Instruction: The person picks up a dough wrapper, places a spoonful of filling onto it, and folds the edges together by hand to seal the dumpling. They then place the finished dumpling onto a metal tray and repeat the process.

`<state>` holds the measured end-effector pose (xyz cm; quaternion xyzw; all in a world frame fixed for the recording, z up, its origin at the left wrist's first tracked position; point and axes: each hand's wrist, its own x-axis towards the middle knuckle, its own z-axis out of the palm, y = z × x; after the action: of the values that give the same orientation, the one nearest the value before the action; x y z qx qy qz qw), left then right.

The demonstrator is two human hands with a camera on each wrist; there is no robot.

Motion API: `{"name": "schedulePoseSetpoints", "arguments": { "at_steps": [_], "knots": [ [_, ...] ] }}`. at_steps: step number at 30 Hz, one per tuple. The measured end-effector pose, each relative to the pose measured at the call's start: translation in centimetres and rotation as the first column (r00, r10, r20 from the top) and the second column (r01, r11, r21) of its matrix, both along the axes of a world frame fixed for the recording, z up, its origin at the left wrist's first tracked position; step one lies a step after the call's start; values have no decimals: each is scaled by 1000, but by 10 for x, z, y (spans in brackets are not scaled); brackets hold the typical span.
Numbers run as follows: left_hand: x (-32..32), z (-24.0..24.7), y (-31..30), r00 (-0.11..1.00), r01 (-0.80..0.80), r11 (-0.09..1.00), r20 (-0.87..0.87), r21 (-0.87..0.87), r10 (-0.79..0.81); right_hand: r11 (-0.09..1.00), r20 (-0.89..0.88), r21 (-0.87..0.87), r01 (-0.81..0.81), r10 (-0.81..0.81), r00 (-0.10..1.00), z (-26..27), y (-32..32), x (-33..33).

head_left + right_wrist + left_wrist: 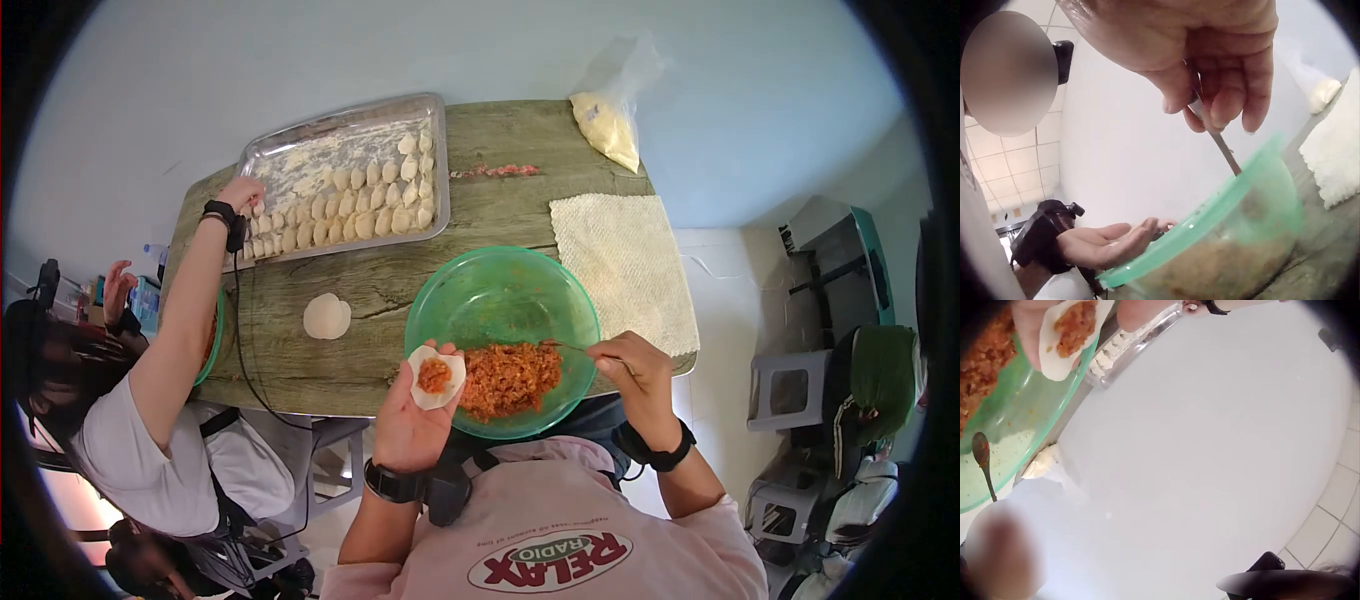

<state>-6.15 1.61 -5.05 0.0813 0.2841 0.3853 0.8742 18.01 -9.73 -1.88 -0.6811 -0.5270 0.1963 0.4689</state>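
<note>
Cradling a Filled Wrapper (432, 401) at the Rim of a Green Bowl (475, 280)

Carried on a wide, upturned left hand (412, 432) at the bowl's near-left side, with a small mound of red-orange filling (434, 375) on the dough. Likely light, limp and easily torn, perhaps tacky where moist; best supported from beneath and taken by the bare pale edge, clear of the mound. Heaped inside the bowl, to the right: more of the same, apparently wet, clumping and heavier in bulk. Pinched by the handle in the narrowed right hand (640, 375): a slim spoon (982, 453), stiff by the look of it.

Along the wood-patterned bench (380, 285), from left: another person (150, 430) in pale clothing, beside part of a second green bowl (217, 340), one hand at the left end of a metal tray (444, 180), grip impossible to tell. Set on the tray's floury base: rows of dumplings (365, 200). Lying flat, nearer: overlapping pale wrappers (327, 316), probably soft and apt to stick. Farther right: red marks (495, 171), a clear bag (607, 130) of pale-yellow contents against the plain wall (330, 50), and a rough cream cloth (625, 265). Visible beyond: grey stools (768, 367) on a pale floor (725, 330)
</note>
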Motion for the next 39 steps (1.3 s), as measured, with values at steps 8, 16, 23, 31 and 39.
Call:
{"name": "schedulePoseSetpoints", "arguments": {
  "at_steps": [8, 16, 23, 31, 39],
  "knots": [
    [0, -2, -3, 1000, -17, 1000, 22, -4, 17, 999, 75, -44, -5, 8, 997, -22, 17, 5],
    [1, -4, -3, 999, -19, 1000, 33, -6, 19, 995, -26, -99, 14, -17, 1000, -19, 19, 17],
    [1, -4, -3, 999, -15, 1000, 36, -5, 16, 977, -183, -166, 137, -167, 969, -17, 17, 18],
    [2, -6, -4, 999, -16, 1000, 29, 10, 16, 960, -425, -247, 129, -227, 876, -12, 11, 21],
    [1, -7, -4, 1000, -1, 999, 14, 36, 0, 994, -198, -68, -91, 76, 977, -15, 3, 26]
  ]
}}
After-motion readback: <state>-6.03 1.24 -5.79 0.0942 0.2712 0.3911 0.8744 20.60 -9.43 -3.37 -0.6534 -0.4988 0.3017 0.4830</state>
